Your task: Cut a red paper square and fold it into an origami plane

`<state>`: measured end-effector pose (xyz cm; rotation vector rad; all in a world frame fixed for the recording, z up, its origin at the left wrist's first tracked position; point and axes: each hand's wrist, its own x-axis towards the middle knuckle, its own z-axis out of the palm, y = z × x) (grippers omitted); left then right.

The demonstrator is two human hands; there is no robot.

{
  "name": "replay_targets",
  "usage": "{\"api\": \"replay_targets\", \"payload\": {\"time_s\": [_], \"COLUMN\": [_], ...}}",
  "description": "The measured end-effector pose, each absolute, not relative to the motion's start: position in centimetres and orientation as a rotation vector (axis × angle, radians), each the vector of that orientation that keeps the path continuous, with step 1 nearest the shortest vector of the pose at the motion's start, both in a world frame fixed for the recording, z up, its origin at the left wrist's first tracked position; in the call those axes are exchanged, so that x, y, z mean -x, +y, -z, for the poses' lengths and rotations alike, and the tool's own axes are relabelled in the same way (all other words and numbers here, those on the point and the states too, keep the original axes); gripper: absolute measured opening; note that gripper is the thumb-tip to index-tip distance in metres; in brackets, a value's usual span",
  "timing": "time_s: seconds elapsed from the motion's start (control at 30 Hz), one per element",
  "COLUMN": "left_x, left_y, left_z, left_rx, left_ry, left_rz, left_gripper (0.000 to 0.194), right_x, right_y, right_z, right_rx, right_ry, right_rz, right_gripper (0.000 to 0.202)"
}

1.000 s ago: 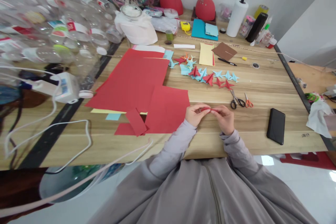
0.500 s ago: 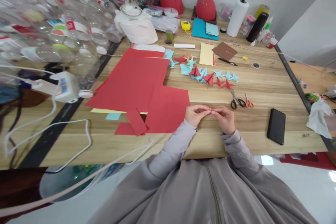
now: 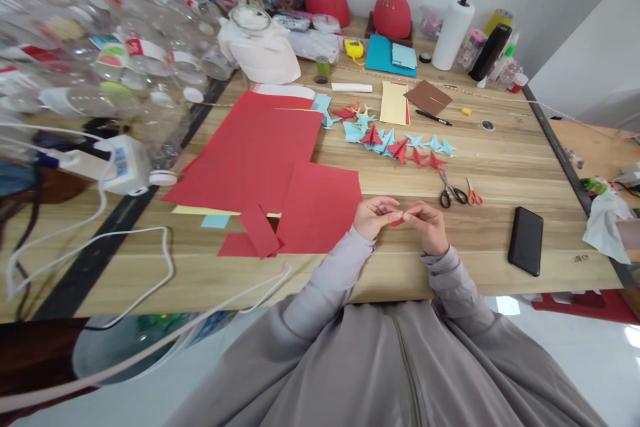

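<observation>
Between my two hands, near the table's front edge, is a small piece of red paper (image 3: 397,221), mostly hidden by the fingers. My left hand (image 3: 374,217) pinches its left side, and my right hand (image 3: 427,224) pinches its right side, with the fingertips nearly touching. Left of my left hand lies a red sheet (image 3: 320,207), beside a larger stack of red paper (image 3: 250,147). Several folded red and blue paper shapes (image 3: 399,150) lie in a cluster beyond my hands. Black-handled scissors (image 3: 453,195) and small orange scissors (image 3: 474,195) rest to the right.
A black phone (image 3: 526,241) lies at the right. Many plastic bottles (image 3: 145,53) fill the left side, near a white power adapter (image 3: 125,163) and cables. Farther back are yellow paper (image 3: 395,103), brown paper (image 3: 429,97), a black pen (image 3: 433,118) and a white bottle (image 3: 453,33).
More of the small red paper shows below my fingertips now. Both hands have shifted only slightly and keep their pinch.
</observation>
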<state>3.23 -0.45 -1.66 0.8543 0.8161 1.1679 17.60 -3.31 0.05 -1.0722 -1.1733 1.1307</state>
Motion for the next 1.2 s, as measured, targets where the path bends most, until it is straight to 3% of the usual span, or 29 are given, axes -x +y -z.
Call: {"api": "replay_targets", "payload": {"time_s": [0.23,0.5,0.87,1.2], "left_x": [-3.4,-3.2,-3.4,-4.0], "left_y": [-0.4,-0.3,0.1,-0.3], "left_z": [1.6,1.0,1.2,1.8], "left_rx": [-0.744,-0.636,-0.575,-0.688], "left_ry": [0.825,0.810,0.873,0.819], "left_rz": [-1.235,-1.197,-1.317,-1.271], "left_gripper": [0.031,0.038,0.042,0.044], "right_x": [-17.4,-17.5,-17.3,-17.1], "right_y": [-3.2,-3.2,-3.3,-3.5], "right_z": [0.2,0.3,0.4,0.3], "right_rx": [1.113,1.123,1.164,1.168], "right_ry": [-1.053,-1.069,-1.276,-1.444], "right_rz": [-1.170,-1.178,-0.639,-0.630], "right_gripper": [0.020,0.023,0.009,0.014]}}
